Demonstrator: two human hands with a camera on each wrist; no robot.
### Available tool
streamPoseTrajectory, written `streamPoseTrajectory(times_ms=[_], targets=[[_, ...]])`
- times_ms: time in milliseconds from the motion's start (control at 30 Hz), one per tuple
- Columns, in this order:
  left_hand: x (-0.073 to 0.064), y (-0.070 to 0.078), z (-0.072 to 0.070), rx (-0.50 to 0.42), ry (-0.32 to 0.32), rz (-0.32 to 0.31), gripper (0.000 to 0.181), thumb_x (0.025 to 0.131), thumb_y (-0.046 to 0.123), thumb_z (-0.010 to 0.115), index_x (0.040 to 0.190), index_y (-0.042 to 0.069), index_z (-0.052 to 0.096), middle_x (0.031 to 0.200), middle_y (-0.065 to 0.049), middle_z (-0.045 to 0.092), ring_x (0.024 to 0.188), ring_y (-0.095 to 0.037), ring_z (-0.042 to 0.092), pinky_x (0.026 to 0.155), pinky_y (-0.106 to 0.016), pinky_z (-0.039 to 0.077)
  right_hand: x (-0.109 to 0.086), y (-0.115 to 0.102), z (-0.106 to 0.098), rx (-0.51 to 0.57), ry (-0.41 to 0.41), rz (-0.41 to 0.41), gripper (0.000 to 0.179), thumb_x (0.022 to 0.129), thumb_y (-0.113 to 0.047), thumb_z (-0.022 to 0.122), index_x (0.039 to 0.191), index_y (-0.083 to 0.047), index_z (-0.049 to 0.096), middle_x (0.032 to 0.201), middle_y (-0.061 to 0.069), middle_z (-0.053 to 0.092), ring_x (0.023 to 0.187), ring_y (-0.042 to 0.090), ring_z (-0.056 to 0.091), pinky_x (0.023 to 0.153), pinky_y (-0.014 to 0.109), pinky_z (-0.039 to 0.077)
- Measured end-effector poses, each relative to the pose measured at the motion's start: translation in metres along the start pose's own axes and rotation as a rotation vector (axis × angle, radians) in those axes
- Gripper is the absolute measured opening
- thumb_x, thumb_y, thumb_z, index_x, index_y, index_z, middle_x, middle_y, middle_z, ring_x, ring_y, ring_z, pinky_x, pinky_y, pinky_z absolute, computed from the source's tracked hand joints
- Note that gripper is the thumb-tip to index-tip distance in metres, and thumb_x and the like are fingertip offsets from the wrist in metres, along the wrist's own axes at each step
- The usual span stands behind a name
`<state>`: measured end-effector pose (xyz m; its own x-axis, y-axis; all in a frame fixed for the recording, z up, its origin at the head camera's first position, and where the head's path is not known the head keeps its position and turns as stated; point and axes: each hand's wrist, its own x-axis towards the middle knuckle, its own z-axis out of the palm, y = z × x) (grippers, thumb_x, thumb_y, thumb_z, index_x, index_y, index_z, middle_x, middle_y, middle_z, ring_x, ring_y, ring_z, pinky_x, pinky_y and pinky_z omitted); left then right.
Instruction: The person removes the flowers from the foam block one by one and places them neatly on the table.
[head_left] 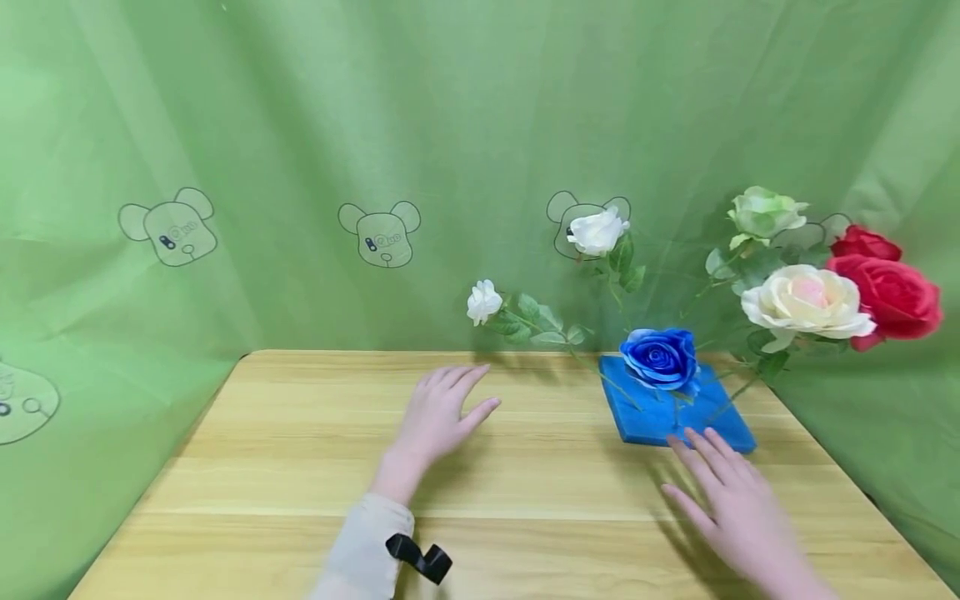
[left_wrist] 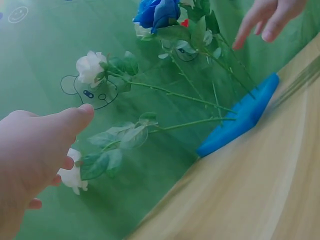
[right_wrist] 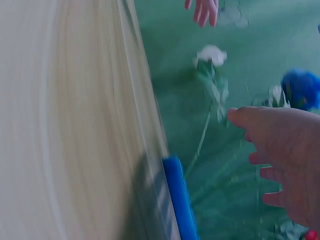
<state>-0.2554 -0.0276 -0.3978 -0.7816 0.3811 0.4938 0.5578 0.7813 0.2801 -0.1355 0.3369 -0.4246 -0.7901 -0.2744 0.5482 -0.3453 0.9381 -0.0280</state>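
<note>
Several artificial roses stand with their stems in a flat blue foam block [head_left: 645, 421] at the right of the table. A blue rose [head_left: 660, 358] rises near its middle. Leaning far left is a small white rose [head_left: 484, 302]; another white rose [head_left: 598, 231] stands behind. To the right are a cream rose [head_left: 807, 302], a red rose [head_left: 892, 296] and a pale green rose [head_left: 767, 212]. My left hand [head_left: 438, 412] hovers over the table with fingers extended, holding nothing. My right hand [head_left: 738, 504], its fingers also extended and holding nothing, is just in front of the block.
The wooden table [head_left: 360, 483] reaches to a green curtain [head_left: 450, 100] printed with bear faces, which surrounds it at the back and sides. A black strap piece [head_left: 420, 558] hangs at the left sleeve [head_left: 367, 546].
</note>
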Motion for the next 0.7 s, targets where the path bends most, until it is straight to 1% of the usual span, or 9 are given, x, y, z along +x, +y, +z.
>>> streamPoseTrajectory(times_ms=[67,167,233,333,400,467,533,600,700], targets=[[0.005,0.004,0.004,-0.015,0.018,-0.003,0.058,0.095,0.056,0.050,0.142,0.022,0.050,0.140,-0.001,0.057,0.131,-0.027,0.051,0.113,-0.050,0.038,-0.003,0.011,-0.001,-0.010,-0.009,0.026,0.064,0.090,-0.033,0.067,0.145,-0.011,0.045,0.140,0.028,0.049,0.144,0.042,0.030,0.125,0.049,0.005],[0.012,0.009,0.010,-0.048,0.054,-0.003,0.056,0.095,0.055,0.051,0.140,0.021,0.053,0.139,-0.001,0.059,0.131,-0.027,0.051,0.113,-0.049,0.038,-0.007,0.028,0.000,-0.020,0.003,0.050,0.065,0.090,-0.031,0.068,0.147,-0.011,0.043,0.139,0.029,0.049,0.140,0.046,0.033,0.126,0.046,0.005],[0.017,0.013,0.014,-0.072,0.071,-0.006,0.055,0.096,0.054,0.051,0.140,0.022,0.053,0.138,-0.001,0.059,0.131,-0.027,0.051,0.113,-0.049,0.038,-0.008,0.039,0.002,-0.024,0.018,0.059,0.066,0.090,-0.031,0.068,0.148,-0.012,0.042,0.138,0.030,0.050,0.135,0.049,0.037,0.125,0.047,0.009],[0.024,0.018,0.019,-0.118,0.084,-0.016,0.053,0.096,0.054,0.050,0.139,0.022,0.054,0.137,-0.002,0.060,0.130,-0.026,0.051,0.111,-0.049,0.039,-0.008,0.053,0.005,-0.041,0.039,0.063,0.066,0.089,-0.031,0.068,0.147,-0.011,0.043,0.136,0.030,0.051,0.127,0.051,0.043,0.118,0.059,0.023],[0.027,0.021,0.022,-0.153,0.083,-0.034,0.053,0.097,0.054,0.048,0.139,0.022,0.054,0.137,-0.001,0.060,0.129,-0.024,0.051,0.111,-0.048,0.039,-0.007,0.061,0.006,-0.053,0.049,0.060,0.065,0.088,-0.031,0.069,0.144,-0.009,0.046,0.134,0.030,0.053,0.122,0.052,0.047,0.107,0.066,0.033],[0.030,0.025,0.025,-0.189,0.085,-0.055,0.053,0.097,0.055,0.047,0.138,0.022,0.055,0.137,0.001,0.060,0.129,-0.022,0.051,0.111,-0.047,0.039,-0.006,0.070,0.007,-0.071,0.053,0.050,0.063,0.087,-0.032,0.071,0.140,-0.005,0.050,0.131,0.030,0.054,0.118,0.053,0.049,0.097,0.069,0.040],[0.033,0.030,0.028,-0.224,0.094,-0.073,0.053,0.097,0.055,0.047,0.137,0.022,0.055,0.137,0.001,0.060,0.129,-0.021,0.051,0.112,-0.046,0.039,-0.005,0.077,0.009,-0.082,0.043,0.051,0.061,0.085,-0.033,0.072,0.135,-0.001,0.054,0.130,0.031,0.055,0.116,0.054,0.049,0.092,0.070,0.042],[0.035,0.035,0.031,-0.263,0.113,-0.081,0.052,0.097,0.053,0.050,0.136,0.020,0.057,0.135,0.000,0.061,0.128,-0.022,0.052,0.111,-0.046,0.040,-0.005,0.084,0.011,-0.095,0.022,0.062,0.059,0.086,-0.035,0.071,0.130,0.002,0.057,0.129,0.032,0.055,0.116,0.054,0.049,0.092,0.070,0.042],[0.039,0.044,0.037,-0.312,0.145,-0.088,0.049,0.096,0.050,0.054,0.133,0.018,0.060,0.133,-0.001,0.063,0.127,-0.022,0.053,0.110,-0.045,0.042,-0.006,0.093,0.014,-0.105,-0.038,0.105,0.060,0.087,-0.038,0.069,0.130,0.003,0.056,0.130,0.033,0.053,0.117,0.054,0.047,0.094,0.070,0.041]])
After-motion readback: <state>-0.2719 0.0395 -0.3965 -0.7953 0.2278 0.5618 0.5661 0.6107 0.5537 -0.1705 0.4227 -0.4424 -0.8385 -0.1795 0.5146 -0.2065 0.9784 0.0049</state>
